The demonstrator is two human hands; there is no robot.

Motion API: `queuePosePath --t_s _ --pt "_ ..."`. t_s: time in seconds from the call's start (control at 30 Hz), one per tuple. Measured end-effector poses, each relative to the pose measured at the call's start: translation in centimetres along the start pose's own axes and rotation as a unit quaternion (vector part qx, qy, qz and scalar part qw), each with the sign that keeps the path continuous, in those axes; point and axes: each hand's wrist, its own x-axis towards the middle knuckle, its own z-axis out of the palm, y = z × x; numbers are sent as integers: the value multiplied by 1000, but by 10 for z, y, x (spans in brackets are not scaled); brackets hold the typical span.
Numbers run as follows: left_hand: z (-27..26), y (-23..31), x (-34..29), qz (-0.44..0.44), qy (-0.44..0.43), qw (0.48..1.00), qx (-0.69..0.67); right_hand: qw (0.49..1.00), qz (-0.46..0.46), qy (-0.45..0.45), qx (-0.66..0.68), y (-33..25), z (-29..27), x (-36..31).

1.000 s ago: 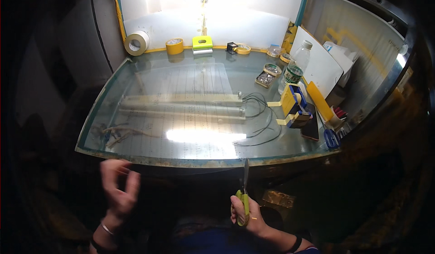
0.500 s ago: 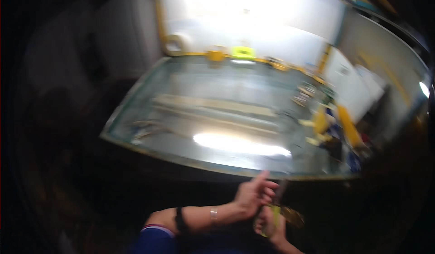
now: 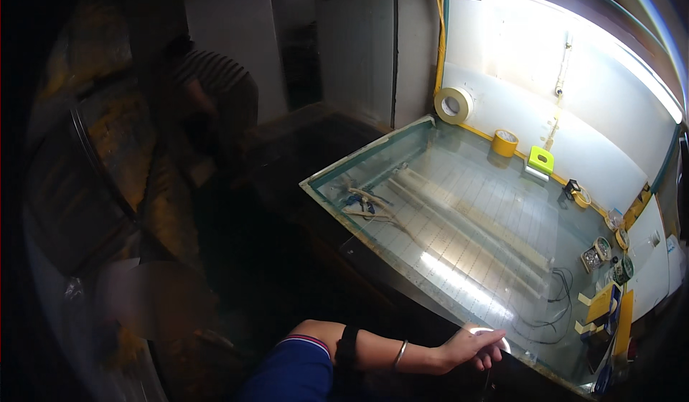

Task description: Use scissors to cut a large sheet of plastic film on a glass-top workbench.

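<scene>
My left hand [image 3: 468, 349] is over the near edge of the lit glass-topped table [image 3: 459, 208], its fingers curled in and the thumb stretched along them. A bright white arc [image 3: 505, 342] shows just behind the fingers; whether it is an object or a glare I cannot tell. What the fingers hold, if anything, is hidden. The left forearm wears a black band [image 3: 347, 346] and a thin bracelet [image 3: 401, 355]. My right hand is out of the picture.
Along the back edge stand a wide cream tape roll [image 3: 454, 106], a yellow tape roll [image 3: 504, 143] and a lime-green holder [image 3: 540, 159]. Cords and sticks [image 3: 366, 205] lie at the left corner. Tools [image 3: 610, 309] crowd the right side. A person in stripes [image 3: 215, 76] bends over at the left.
The view has swung left, bringing the other person into sight. My right hand, which held a tool with yellow-green handles, has left the picture. My left hand's fingers are curled in.
</scene>
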Motion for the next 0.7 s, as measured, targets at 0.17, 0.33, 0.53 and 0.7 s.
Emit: queuePosePath --t_s 0.17,0.33,0.53,0.7 --pt "7 24 -10 2 1 1000 -11 983 134 71 -101 27 -23 -6" --pt "6 -2 -10 -21 25 999 -14 982 138 127 -39 25 -32 -15" --pt "3 -34 5 -60 8 998 -28 939 92 268 198 40 -34 -26" --pt "7 -48 16 -74 -6 997 -29 868 16 147 474 -2 -26 -20"
